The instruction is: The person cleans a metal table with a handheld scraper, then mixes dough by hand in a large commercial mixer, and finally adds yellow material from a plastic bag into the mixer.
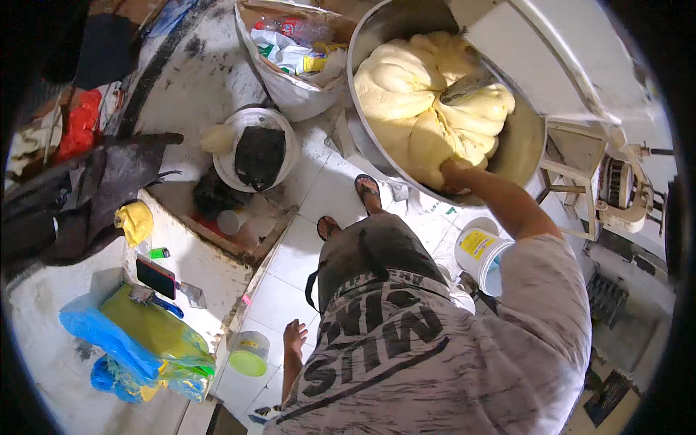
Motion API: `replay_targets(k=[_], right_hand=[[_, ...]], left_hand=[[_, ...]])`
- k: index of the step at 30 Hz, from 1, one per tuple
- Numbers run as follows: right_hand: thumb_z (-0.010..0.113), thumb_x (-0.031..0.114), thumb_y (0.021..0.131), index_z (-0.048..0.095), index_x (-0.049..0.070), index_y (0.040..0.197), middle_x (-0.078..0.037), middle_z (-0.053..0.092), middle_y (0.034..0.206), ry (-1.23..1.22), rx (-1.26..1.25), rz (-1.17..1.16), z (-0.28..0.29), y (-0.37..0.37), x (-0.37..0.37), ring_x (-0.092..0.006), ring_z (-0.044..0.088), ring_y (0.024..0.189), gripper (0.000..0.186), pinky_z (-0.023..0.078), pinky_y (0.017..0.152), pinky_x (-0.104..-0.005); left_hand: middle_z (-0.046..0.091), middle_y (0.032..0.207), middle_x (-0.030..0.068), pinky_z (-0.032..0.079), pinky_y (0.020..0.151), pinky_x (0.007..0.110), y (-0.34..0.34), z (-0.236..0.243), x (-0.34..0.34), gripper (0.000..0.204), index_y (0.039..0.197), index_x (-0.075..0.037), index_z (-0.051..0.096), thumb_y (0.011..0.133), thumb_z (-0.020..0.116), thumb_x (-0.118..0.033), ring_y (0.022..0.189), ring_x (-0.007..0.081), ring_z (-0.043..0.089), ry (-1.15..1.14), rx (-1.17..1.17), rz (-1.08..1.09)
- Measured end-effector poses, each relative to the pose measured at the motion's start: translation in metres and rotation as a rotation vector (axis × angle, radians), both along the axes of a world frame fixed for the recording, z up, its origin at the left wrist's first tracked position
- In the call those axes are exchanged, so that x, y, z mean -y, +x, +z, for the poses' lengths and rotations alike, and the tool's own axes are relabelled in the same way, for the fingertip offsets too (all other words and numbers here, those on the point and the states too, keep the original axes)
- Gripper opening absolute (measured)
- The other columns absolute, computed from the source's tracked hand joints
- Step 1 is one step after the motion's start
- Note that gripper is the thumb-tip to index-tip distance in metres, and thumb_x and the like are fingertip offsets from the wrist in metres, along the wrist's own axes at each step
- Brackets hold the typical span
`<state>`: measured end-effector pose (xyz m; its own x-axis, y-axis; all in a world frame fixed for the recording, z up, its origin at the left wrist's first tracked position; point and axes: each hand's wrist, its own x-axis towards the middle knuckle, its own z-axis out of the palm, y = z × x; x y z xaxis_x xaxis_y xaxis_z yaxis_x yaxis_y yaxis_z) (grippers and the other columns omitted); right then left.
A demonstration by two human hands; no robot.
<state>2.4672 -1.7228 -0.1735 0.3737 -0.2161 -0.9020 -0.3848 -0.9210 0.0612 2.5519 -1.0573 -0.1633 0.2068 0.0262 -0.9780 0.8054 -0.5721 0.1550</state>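
A large mass of pale yellow dough (399, 80) fills much of a big steel mixing bowl (531, 141). A metal mixer hook (467, 85) runs down into the middle of it. My right arm reaches over the near rim, and my right hand (455, 174) presses into the dough's near edge. Its fingers are hidden there. Down at my side hangs my left hand (293, 336), holding nothing, with its loosely bent fingers apart. It is nearest to a small tub with a green lid (248, 362) on the floor.
A bin of wrappers and bottles (293, 98) stands left of the bowl, with a white bucket (291, 156) in front. On the ledge at left lie a phone (156, 278) and a yellow-blue plastic bag (138, 326). A labelled white bucket (482, 254) and a stool (573, 159) are at right.
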Motion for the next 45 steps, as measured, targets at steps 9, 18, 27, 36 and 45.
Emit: replay_targets(k=[9,18,27,36,45], right_hand=[[0.057,0.023,0.073,0.059,0.010,0.103,-0.010,0.059,0.106,-0.247,0.132,-0.007,0.201,0.034,-0.052,-0.0248,0.053,0.105,0.033,0.043,0.087,-0.0375],[0.054,0.030,0.080,0.032,0.002,0.132,-0.021,0.036,0.132,0.630,0.933,-0.623,0.114,0.110,-0.025,-0.0312,0.037,0.121,0.062,0.027,0.103,-0.0373],[0.038,0.028,0.087,0.053,0.003,0.112,-0.022,0.052,0.115,0.262,0.647,-0.704,-0.068,0.190,-0.069,-0.0330,0.049,0.108,0.039,0.035,0.095,-0.0415],[0.055,0.028,0.078,0.060,0.007,0.105,-0.018,0.057,0.109,0.163,0.096,-0.269,-0.126,0.066,-0.051,-0.0282,0.055,0.103,0.034,0.041,0.088,-0.0425],[0.057,0.022,0.079,0.060,0.006,0.106,-0.016,0.057,0.111,-0.146,-0.044,-0.322,-0.053,0.016,0.010,-0.0253,0.055,0.103,0.032,0.041,0.089,-0.0417]], left_hand=[[0.057,0.107,0.0073,0.040,0.077,0.038,0.064,-0.015,-0.016,0.044,0.117,-0.012,0.044,0.085,0.047,-0.041,0.089,0.0201,0.055,-0.041,0.107,-0.051],[0.056,0.109,0.0081,0.040,0.081,0.040,0.056,0.014,0.028,0.047,0.123,-0.012,0.041,0.087,0.045,-0.041,0.092,0.0227,0.055,0.077,0.015,-0.085],[0.054,0.115,0.0094,0.037,0.089,0.042,0.022,0.045,0.122,0.043,0.122,-0.013,0.042,0.087,0.044,-0.039,0.100,0.0240,0.052,0.133,0.010,0.154],[0.055,0.112,0.0099,0.038,0.085,0.043,-0.022,0.063,0.154,0.046,0.121,-0.010,0.043,0.087,0.048,-0.041,0.096,0.0227,0.054,0.183,-0.047,0.252],[0.054,0.114,0.0096,0.038,0.086,0.043,-0.006,0.063,0.113,0.043,0.123,-0.012,0.042,0.090,0.042,-0.040,0.096,0.0241,0.054,0.171,0.009,0.112]])
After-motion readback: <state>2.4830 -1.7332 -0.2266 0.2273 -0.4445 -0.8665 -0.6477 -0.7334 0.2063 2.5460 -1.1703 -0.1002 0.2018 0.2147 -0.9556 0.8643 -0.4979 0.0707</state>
